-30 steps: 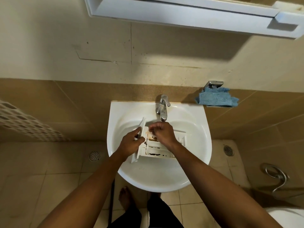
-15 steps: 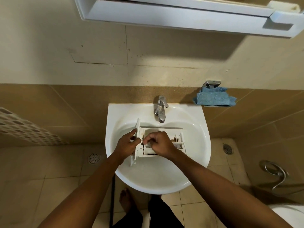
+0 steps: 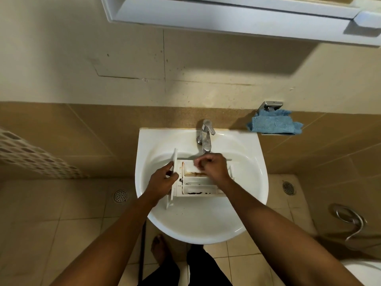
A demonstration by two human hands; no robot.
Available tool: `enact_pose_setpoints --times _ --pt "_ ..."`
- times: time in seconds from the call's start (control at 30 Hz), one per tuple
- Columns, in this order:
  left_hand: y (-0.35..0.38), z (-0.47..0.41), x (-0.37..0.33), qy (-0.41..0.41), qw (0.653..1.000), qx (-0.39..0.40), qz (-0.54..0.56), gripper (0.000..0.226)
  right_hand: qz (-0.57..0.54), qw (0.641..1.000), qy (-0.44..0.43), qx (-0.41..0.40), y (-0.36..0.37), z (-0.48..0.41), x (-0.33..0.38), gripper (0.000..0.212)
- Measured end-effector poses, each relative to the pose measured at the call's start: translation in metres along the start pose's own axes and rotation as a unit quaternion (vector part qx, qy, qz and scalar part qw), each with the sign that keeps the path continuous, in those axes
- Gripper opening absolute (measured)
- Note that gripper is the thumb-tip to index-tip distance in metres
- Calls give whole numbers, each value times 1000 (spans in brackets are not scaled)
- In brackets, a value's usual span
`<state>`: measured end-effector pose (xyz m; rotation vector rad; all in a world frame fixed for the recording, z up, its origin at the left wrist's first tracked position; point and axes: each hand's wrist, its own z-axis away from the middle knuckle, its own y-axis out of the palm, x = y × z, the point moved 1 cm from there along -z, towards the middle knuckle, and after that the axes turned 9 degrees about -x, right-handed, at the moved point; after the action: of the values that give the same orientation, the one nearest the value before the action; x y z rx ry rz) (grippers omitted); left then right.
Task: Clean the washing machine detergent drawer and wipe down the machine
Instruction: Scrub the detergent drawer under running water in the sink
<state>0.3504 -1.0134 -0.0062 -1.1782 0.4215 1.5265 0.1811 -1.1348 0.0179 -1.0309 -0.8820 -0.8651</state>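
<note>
A white detergent drawer point(image 3: 195, 187) lies in the white sink point(image 3: 202, 223), its compartments streaked with brown and black grime. My left hand point(image 3: 161, 182) grips the drawer's front panel at its left end. My right hand point(image 3: 212, 167) is closed over the drawer's far compartment, just under the tap point(image 3: 206, 137); its fingers are curled, and I cannot tell whether they pinch anything. No water is visibly running.
A blue cloth point(image 3: 274, 124) hangs on a chrome holder on the wall right of the sink. A white cabinet point(image 3: 237, 19) juts out overhead. Floor drains point(image 3: 120, 196) sit on both sides, a hose point(image 3: 350, 221) at right, my bare foot point(image 3: 159, 250) below.
My right hand slid from the drawer's left near part up to the far compartment under the tap, uncovering the grimy compartments. My left hand kept its grip. The view shifted.
</note>
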Motion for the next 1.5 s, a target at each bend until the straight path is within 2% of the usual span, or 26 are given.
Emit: enact_pose_setpoints --times 0.07,0.1,0.27,0.33,0.4,0.43,0.47,0.5,0.6,0.63,0.73,0.77,0.8,0.9,0.93,1.0,1.07,1.1,1.2,1.23,1.3,1.37,1.43,1.5 --pt "1 0 0 -15 1000 -4 4 49 -135 976 168 -21 3 -11 -1 27" --pt "1 0 0 -21 1000 -4 6 50 -169 964 206 -14 3 -13 -1 28" --pt "2 0 1 -17 1000 -13 0 51 -246 931 263 -61 1 -17 1 29" --pt "3 1 0 -7 1000 -18 0 50 -175 959 223 -3 2 -14 1 35" --pt "4 2 -1 15 999 -27 -19 49 -12 990 57 131 4 -3 -2 41" --pt "5 3 -1 29 998 -34 -35 49 99 978 -31 182 6 4 -5 36" --pt "7 4 -1 38 997 -43 -53 50 193 951 -119 212 6 9 -10 27" --pt "8 4 -3 43 996 -50 -68 51 264 921 -172 228 2 9 -14 24" --pt "11 5 -5 45 995 -54 -73 54 377 870 -208 240 -19 0 -14 22" --pt "11 5 -5 46 995 -54 -71 54 387 873 -193 225 -25 -4 -12 21" --pt "8 6 -4 58 994 -59 -66 49 291 938 -123 141 -33 -10 -3 25" --pt "6 6 -4 66 994 -61 -61 46 276 945 -124 122 -31 -9 -1 24" --pt "5 7 -4 72 994 -62 -59 44 292 937 -145 122 -26 -6 1 22" --pt "4 4 -5 74 994 -50 -68 42 379 877 -214 203 -9 7 -9 24" --pt "5 4 -6 75 993 -44 -74 42 383 875 -207 211 -9 8 -10 26" --pt "8 6 -8 81 993 -35 -76 44 340 907 -158 191 -15 1 -8 26" --pt "8 7 -8 84 993 -27 -72 45 279 943 -126 128 -24 -4 -8 24" --pt "8 7 -8 83 994 -27 -73 45 270 948 -124 118 -25 -3 -6 23" --pt "6 4 -9 71 994 -31 -78 44 299 922 -159 185 -13 6 -9 23" --pt "6 4 -9 71 994 -30 -78 44 290 925 -149 194 -13 6 -9 22" --pt "6 5 -9 73 994 -24 -73 46 210 960 -94 160 -19 -4 -8 25" --pt "7 6 -9 76 994 -26 -69 47 191 973 -94 84 -24 -12 -9 30" --pt "6 7 -8 79 994 -32 -67 47 242 954 -132 115 -19 -7 -7 28" --pt "6 8 -8 86 994 -33 -63 44 306 913 -179 202 -11 2 -12 25"
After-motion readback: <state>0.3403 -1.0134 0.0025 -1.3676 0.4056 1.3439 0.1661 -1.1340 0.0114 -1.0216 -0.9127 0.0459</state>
